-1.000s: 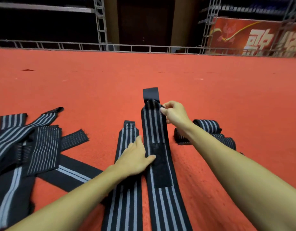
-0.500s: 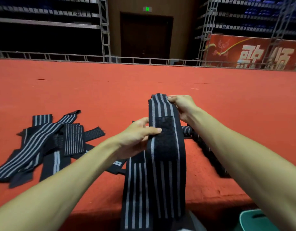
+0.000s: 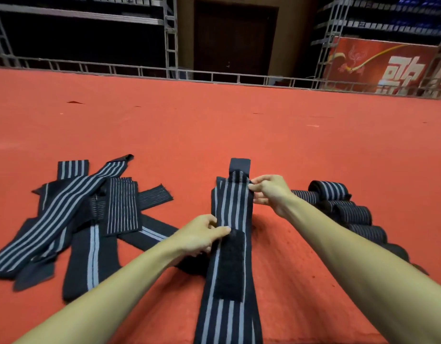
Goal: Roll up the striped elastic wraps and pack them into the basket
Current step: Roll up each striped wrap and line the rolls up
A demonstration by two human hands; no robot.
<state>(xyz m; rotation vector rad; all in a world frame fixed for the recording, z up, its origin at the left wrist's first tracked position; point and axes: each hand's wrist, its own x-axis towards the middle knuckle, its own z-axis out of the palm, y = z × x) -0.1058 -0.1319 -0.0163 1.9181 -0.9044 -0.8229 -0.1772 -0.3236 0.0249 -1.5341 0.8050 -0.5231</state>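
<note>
As it lies on the red carpet [image 3: 214, 125], the striped wrap [image 3: 233, 202] runs lengthwise away from the person, black tab end far. Left hand [image 3: 199, 235] pinches its left edge mid-length; right hand [image 3: 271, 192] pinches its right edge near the tab. Rolled wraps [image 3: 348, 209] lie right.

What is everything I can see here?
stretched wrap: one, black with grey stripes, centre, between both hands
flat wraps: several, black and grey striped, overlapping heap at left
rolled wraps: several, black and grey, row at right
carpet: one, red, under everything
railing: one, grey metal, carpet's far edge
banner: one, red with white characters, far right
door: one, dark, far centre
left hand: one, pinches the stretched wrap's left edge
right hand: one, pinches its right edge, farther up
</note>
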